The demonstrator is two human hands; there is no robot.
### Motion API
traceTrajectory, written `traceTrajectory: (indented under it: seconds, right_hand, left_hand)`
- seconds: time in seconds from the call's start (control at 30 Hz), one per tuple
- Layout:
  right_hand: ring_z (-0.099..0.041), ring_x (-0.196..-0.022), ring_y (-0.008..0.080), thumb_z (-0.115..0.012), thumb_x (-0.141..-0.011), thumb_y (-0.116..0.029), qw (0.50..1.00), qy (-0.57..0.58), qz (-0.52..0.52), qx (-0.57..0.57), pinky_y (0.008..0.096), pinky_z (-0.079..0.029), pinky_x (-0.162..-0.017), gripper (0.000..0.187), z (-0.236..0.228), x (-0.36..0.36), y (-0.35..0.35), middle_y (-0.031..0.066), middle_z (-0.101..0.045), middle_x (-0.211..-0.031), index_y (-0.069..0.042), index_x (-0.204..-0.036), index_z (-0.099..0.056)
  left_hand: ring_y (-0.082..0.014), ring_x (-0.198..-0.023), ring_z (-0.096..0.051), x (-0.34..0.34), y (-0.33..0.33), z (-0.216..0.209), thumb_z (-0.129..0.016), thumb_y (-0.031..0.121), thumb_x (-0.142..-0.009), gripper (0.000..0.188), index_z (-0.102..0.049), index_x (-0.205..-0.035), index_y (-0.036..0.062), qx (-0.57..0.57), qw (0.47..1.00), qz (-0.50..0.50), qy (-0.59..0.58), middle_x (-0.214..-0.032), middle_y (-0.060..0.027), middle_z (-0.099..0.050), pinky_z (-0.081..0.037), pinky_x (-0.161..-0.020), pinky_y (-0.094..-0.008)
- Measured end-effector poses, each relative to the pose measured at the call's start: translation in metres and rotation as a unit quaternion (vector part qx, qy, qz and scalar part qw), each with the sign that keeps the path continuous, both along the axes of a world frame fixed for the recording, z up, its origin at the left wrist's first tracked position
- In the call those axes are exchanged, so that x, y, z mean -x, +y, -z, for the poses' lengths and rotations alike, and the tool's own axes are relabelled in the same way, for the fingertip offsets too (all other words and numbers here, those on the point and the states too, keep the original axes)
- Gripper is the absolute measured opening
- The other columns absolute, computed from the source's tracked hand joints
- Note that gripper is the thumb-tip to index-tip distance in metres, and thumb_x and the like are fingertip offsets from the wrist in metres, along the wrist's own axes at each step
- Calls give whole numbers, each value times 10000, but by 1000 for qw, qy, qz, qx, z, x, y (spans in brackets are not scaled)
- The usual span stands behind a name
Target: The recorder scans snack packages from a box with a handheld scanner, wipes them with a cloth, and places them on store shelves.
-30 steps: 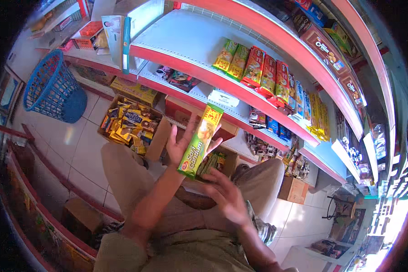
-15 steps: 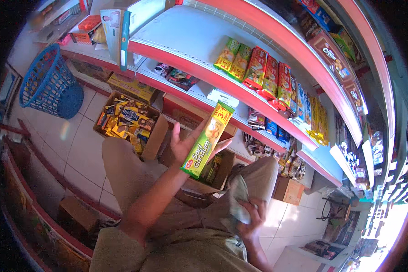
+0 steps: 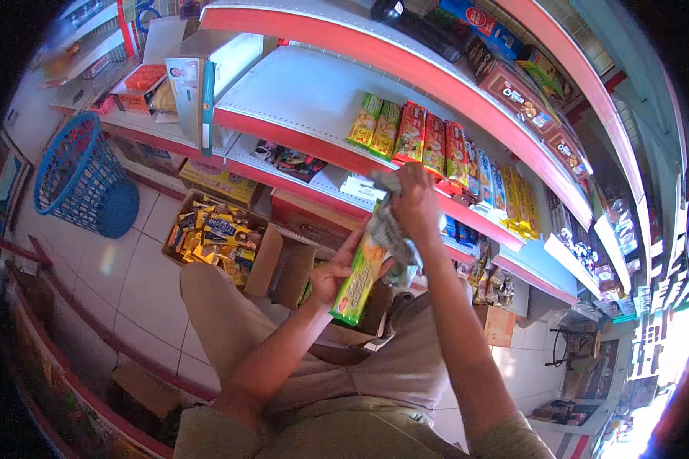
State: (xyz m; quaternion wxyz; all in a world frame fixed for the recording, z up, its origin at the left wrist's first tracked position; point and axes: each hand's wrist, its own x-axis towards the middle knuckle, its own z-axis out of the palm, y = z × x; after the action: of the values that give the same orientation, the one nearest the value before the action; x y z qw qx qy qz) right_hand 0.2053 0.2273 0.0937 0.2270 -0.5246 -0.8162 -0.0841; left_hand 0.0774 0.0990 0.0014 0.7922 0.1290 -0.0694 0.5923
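Observation:
My left hand (image 3: 331, 280) is closed round a long green and yellow biscuit pack (image 3: 355, 286), which is tilted with its upper end away from me. A crumpled grey cloth (image 3: 391, 231) is gripped in my right hand (image 3: 416, 208). The cloth lies against the upper part of the pack and hides it there. Below the pack, between my legs, stands an open cardboard box (image 3: 292, 269); most of its contents are hidden by my hands and the pack.
Several green biscuit packs (image 3: 375, 124) and red packs (image 3: 434, 145) stand on the shelf (image 3: 283, 84) ahead. On the floor to the left are a carton of yellow sachets (image 3: 216, 229) and a blue plastic basket (image 3: 84, 180). A small brown box (image 3: 495, 325) sits at the right.
My right hand has risen from beside my right thigh and brought the cloth onto the pack. The left hand has turned from an open palm under the pack to a grip on it.

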Motion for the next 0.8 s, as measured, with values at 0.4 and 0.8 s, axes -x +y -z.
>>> traceTrajectory:
  seconds: [0.4,0.8]
  right_hand:
    - [-573,-898,131,-518,-979,-261,906,422,27,15,289,-448,-809,332,-97,-113,-72,51,-635,-980,16,-1141,-607]
    - [-543,-995,158,-509,-974,-185,774,571,148,232,301,-442,-872,292,39,-89,-198,82,-588,-1114,9,-1184,-571]
  left_hand:
    - [-189,-925,-621,10,20,19,-609,160,-906,604,-352,-1452,146,152,960,-65,225,-1241,-98,-560,-546,-817,-362]
    - [-187,-777,-578,14,14,17,-338,623,-953,761,-303,-1485,80,-42,976,141,-158,-1478,-200,-395,-440,-730,-323]
